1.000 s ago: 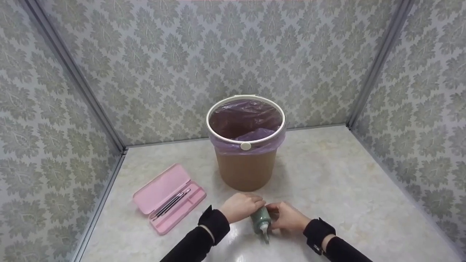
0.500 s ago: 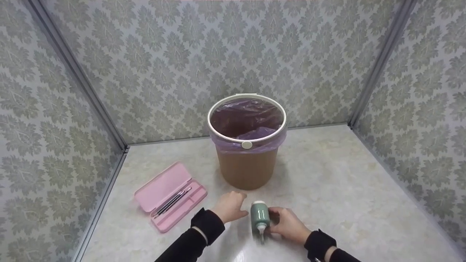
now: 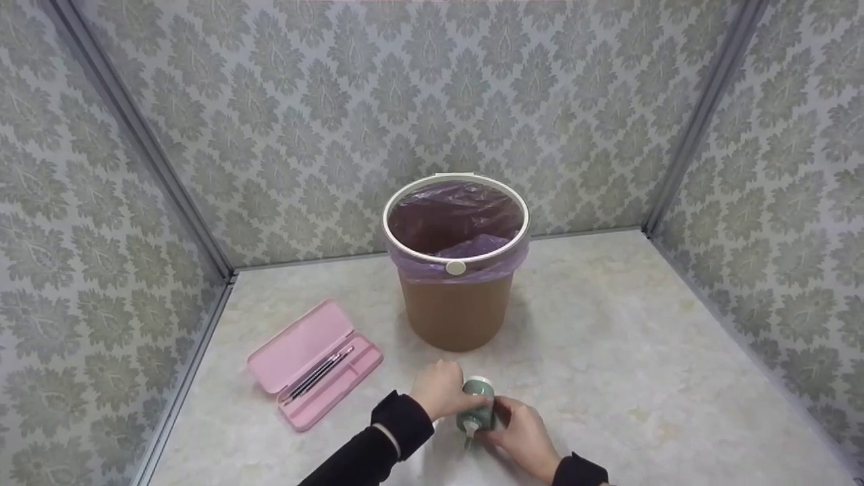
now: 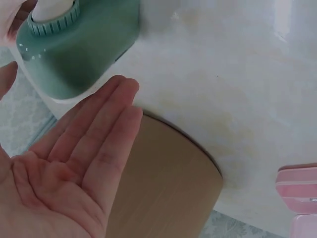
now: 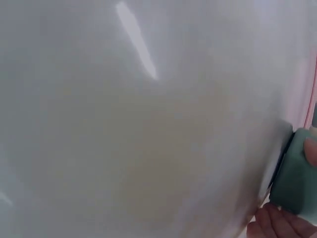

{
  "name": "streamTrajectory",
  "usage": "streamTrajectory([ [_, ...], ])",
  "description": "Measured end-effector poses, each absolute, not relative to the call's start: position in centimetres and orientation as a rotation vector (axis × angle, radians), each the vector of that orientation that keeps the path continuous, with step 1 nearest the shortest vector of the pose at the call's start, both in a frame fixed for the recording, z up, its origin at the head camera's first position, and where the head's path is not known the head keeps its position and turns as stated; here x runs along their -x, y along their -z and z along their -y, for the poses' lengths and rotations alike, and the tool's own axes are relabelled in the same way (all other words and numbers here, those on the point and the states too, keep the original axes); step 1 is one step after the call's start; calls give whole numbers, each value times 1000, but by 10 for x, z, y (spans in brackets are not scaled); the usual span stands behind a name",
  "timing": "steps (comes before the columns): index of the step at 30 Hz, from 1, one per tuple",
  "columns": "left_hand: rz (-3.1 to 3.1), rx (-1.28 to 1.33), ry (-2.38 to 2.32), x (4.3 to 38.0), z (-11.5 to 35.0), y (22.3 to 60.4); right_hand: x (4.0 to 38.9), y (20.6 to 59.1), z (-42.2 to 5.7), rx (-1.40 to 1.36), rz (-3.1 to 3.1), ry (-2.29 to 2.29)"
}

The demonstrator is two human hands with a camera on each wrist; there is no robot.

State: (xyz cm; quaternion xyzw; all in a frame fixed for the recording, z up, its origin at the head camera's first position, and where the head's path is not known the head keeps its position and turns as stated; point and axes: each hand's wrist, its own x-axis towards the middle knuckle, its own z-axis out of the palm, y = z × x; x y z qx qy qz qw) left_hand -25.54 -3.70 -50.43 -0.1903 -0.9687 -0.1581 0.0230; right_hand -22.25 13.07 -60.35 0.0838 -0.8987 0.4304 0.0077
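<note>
A green bottle (image 3: 478, 390) with a white nozzle and ridged collar lies tilted in front of the bin, its nozzle toward me and its pale base facing away. On its right side, my right hand (image 3: 526, 432) holds it between thumb and fingers. My left hand (image 3: 437, 391) is at the left side, thumb crossing over the bottle in the head view. In the left wrist view the fingers (image 4: 106, 144) of that hand are straight, close beside the green bottle (image 4: 74, 64). The right wrist view catches only part of the bottle (image 5: 292, 183) at its right edge.
Behind the hands stands a brown bin (image 3: 455, 317) with a cream rim and a purple liner. An open pink pencil case (image 3: 331, 398) holding several dark pencils or pens (image 3: 317, 376) lies to the left. Patterned panels (image 3: 432, 101) enclose the pale tabletop (image 3: 607, 351).
My left hand has moved off the bottle and then back to its left side, thumb over it. The bottle has turned slightly and shifted left with my right hand.
</note>
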Motion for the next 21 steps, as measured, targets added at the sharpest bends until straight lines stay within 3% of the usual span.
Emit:
streamTrajectory([
  [9, 3020, 485, 81, 251, 22, 508, 215, 604, -122, -106, 2836, -1355],
  [21, 2985, 467, 142, 250, 18, 508, 216, 604, -124, -122, 2841, -1349],
])
